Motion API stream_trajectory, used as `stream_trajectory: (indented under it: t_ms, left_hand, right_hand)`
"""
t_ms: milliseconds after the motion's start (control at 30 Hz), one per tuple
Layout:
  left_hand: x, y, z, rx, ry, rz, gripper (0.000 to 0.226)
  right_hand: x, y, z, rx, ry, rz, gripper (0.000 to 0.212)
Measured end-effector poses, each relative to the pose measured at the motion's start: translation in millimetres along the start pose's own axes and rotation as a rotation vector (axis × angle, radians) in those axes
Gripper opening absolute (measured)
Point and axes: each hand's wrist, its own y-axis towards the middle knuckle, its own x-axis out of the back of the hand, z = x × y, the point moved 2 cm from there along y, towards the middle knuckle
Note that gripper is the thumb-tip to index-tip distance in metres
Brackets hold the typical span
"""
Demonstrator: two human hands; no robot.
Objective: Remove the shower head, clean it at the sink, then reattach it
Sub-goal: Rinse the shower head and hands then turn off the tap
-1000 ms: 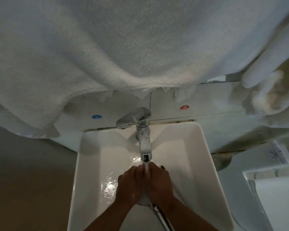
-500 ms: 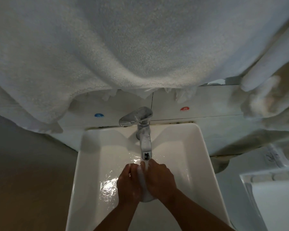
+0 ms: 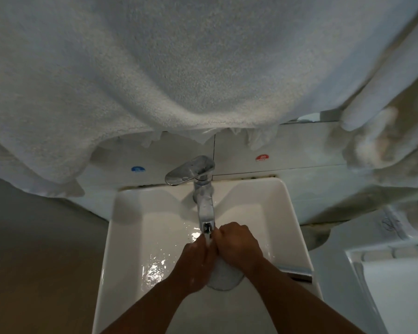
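Left hand [image 3: 195, 263] and right hand [image 3: 238, 245] both clasp the shower head [image 3: 223, 277] between them, under the tap [image 3: 204, 201].

A large white terry towel [image 3: 155, 68] hangs across the top of the view, hiding most of the wall. Below it, glossy white wall tiles [image 3: 299, 150] carry a small blue round sticker [image 3: 138, 169] and a small red round sticker [image 3: 262, 157]. Dim brownish floor [image 3: 34, 261] fills the left. At right stands what may be a white plastic appliance [image 3: 384, 285], blurred.

Glossy sink [image 3: 292, 213], chrome faucet [image 3: 204, 203]
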Motion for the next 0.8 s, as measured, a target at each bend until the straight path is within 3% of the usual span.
stream_trajectory:
  t_ms: [67, 133, 200, 267, 300, 367, 500, 567, 633, 700, 733, 767, 800]
  left_hand:
    - [1.5, -9.3, 9.5, -0.066, 0.015, -0.072, 0.038]
    - [8.2, -14.5, 7.7, -0.094, -0.046, -0.157, 0.029]
    - [13.6, -18.7, 9.2, -0.055, -0.110, -0.213, 0.025]
    - [18.8, -22.7, 18.5, 0.023, -0.146, -0.253, 0.023]
    - [21.0, -25.5, 24.7, 0.056, -0.164, -0.274, 0.021]
    - [24.5, -33.1, 37.1, 0.107, -0.144, -0.335, 0.017]
    - [20.9, -39.6, 46.3, 0.137, -0.193, -0.407, 0.031]
    - [23.9, -36.6, 44.5, 0.184, -0.347, -0.437, 0.041]
    - [29.8, -31.1, 47.2, 0.222, -0.406, -0.447, 0.046]
    - [42.6, -29.3, 51.4, 0.221, -0.300, -0.486, 0.037]
    - [49.4, -30.0, 56.4, 0.219, -0.254, -0.514, 0.028]
    - [54.8, -31.4, 62.3, 0.235, -0.238, -0.536, 0.019]
    - [58.9, -32.8, 68.6, 0.254, -0.236, -0.553, 0.013]
  right_hand:
    - [-5.0, 1.4, 10.3, -0.017, -0.058, 0.081, 0.071]
    - [-13.6, 4.4, 16.4, -0.188, 0.012, 0.146, 0.050]
    - [-17.4, 2.4, 24.2, -0.206, 0.168, 0.131, 0.043]
    - [-20.1, -6.9, 29.8, -0.109, 0.261, 0.173, 0.032]
    - [-22.6, -9.8, 29.4, 0.070, 0.153, 0.137, 0.027]
    - [-27.8, -14.7, 20.7, 0.268, -0.087, 0.083, 0.035]
    - [-27.2, -15.3, 19.2, 0.230, -0.293, 0.049, 0.079]
    - [-26.5, -14.1, 23.1, 0.089, -0.169, 0.060, 0.080]
    - [-34.0, -15.9, 24.6, 0.024, -0.017, 0.032, 0.057]
    - [-34.5, -12.9, 26.2, 0.278, -0.109, -0.049, 0.033]
    - [-41.0, -9.9, 16.2, 0.475, -0.240, -0.042, 0.034]
    - [-40.8, -4.5, 7.6, 0.611, -0.335, 0.102, 0.034]
    - [-32.2, 1.9, 3.6, 0.632, -0.403, 0.286, 0.031]
